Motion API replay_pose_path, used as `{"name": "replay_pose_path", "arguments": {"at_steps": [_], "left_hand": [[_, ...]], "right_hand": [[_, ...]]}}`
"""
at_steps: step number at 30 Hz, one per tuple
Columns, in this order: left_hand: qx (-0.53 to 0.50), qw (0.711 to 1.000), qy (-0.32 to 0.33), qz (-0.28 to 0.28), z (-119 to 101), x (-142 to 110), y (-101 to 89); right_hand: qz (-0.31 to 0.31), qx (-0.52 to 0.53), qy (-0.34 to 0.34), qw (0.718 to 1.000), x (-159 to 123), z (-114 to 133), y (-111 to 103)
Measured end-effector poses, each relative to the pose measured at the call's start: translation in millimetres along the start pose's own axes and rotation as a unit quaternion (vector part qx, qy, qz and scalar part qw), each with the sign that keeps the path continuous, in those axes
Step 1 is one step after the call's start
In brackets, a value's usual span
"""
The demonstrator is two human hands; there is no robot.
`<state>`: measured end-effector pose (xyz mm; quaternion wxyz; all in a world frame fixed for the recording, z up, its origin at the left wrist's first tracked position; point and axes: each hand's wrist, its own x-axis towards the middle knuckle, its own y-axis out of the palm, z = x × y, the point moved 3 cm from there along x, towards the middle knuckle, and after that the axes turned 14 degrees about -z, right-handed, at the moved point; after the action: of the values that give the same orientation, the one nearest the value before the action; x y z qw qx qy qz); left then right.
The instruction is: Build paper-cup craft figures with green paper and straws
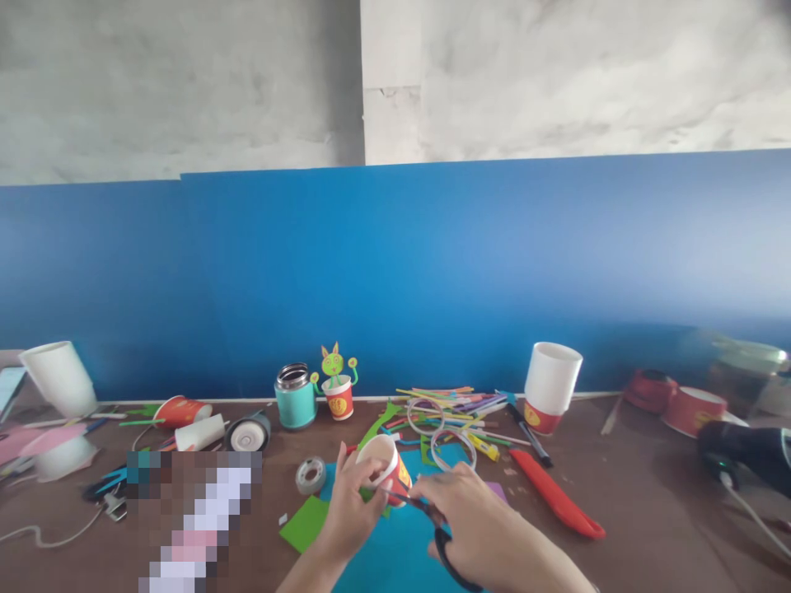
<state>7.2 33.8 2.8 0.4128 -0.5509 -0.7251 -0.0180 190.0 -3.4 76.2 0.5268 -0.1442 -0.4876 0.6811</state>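
Observation:
My left hand [352,502] is closed around a red and white paper cup [400,476], which leans with its open white mouth towards the upper left. In my right hand [466,502] is a pair of black-handled scissors [446,556], its blades pointing left against the lower side of the cup. Something small and green shows near my left fingertips, too small to name. Beneath both hands lies blue paper [383,552], with a green sheet [307,523] at its left.
Behind stand a teal jar [295,397] and a cup with a green paper figure [337,397]. Tape rolls [311,475], coloured sticks [475,402], stacked white cups [552,379] and a red sleeve-like object [556,498] lie around. A black device [745,451] with a cable sits right.

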Motion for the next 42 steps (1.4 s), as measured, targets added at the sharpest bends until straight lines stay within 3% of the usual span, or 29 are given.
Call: {"name": "replay_pose_path", "arguments": {"at_steps": [3, 6, 9, 12, 15, 17, 21, 23, 25, 26, 28, 30, 32, 35, 37, 38, 42], "left_hand": [[0.002, 0.999, 0.028, 0.019, -4.2, -1.2, -0.8], [-0.037, 0.998, 0.036, 0.021, -7.0, -3.1, -0.2], [-0.143, 0.987, -0.059, -0.044, -4.3, -4.0, 0.8], [-0.309, 0.922, -0.199, -0.119, -0.1, -5.6, 4.9], [-0.42, 0.852, -0.3, -0.091, -1.0, -6.4, 11.2], [-0.418, 0.846, -0.327, -0.058, -2.6, -5.5, 11.1], [-0.351, 0.862, -0.348, -0.112, 2.1, -1.7, 0.7], [-0.339, 0.865, -0.344, -0.137, 5.3, -0.1, -1.9], [-0.336, 0.865, -0.346, -0.137, 8.9, 0.3, -0.1], [-0.335, 0.865, -0.35, -0.13, 11.0, 0.0, 2.0], [-0.334, 0.869, -0.347, -0.11, 15.0, -0.5, 6.6], [-0.331, 0.88, -0.328, -0.093, 17.6, -0.8, 9.5], [-0.321, 0.888, -0.316, -0.086, 18.7, -1.4, 9.7], [-0.302, 0.893, -0.322, -0.087, 16.8, -3.1, 7.3], [-0.296, 0.894, -0.328, -0.078, 13.9, -4.4, 6.9], [-0.295, 0.893, -0.33, -0.075, 12.6, -4.9, 7.4], [-0.317, 0.885, -0.325, -0.106, 10.8, -5.4, 9.8]], "right_hand": [[-0.015, -0.021, -0.028, 0.999, -5.3, 3.2, -0.5], [-0.005, -0.026, 0.005, 1.0, -6.5, 3.8, -5.6], [0.041, 0.055, 0.094, 0.993, -1.1, -1.5, -6.5], [0.044, 0.233, 0.154, 0.959, 8.8, -7.9, 2.3], [0.044, 0.364, 0.169, 0.915, 15.0, -11.7, 15.7], [0.058, 0.383, 0.17, 0.906, 14.6, -12.9, 20.7], [0.053, 0.262, 0.156, 0.951, 9.5, -17.1, 16.2], [0.017, 0.127, 0.137, 0.982, 7.9, -20.2, 15.1], [-0.029, -0.018, 0.125, 0.992, 7.2, -22.5, 20.8], [-0.046, -0.072, 0.123, 0.989, 7.0, -23.1, 26.7], [-0.007, -0.115, 0.173, 0.978, 5.5, -26.7, 44.2], [0.006, -0.085, 0.183, 0.979, 5.5, -28.0, 56.8], [0.057, -0.003, 0.191, 0.98, 5.3, -30.5, 62.2], [0.135, 0.021, 0.215, 0.967, 5.2, -40.9, 50.4], [0.038, -0.16, 0.208, 0.964, 9.7, -52.8, 27.3], [0.018, -0.203, 0.218, 0.954, 10.9, -58.4, 18.7], [0.03, -0.255, 0.251, 0.933, 12.6, -74.5, 7.3]]}}
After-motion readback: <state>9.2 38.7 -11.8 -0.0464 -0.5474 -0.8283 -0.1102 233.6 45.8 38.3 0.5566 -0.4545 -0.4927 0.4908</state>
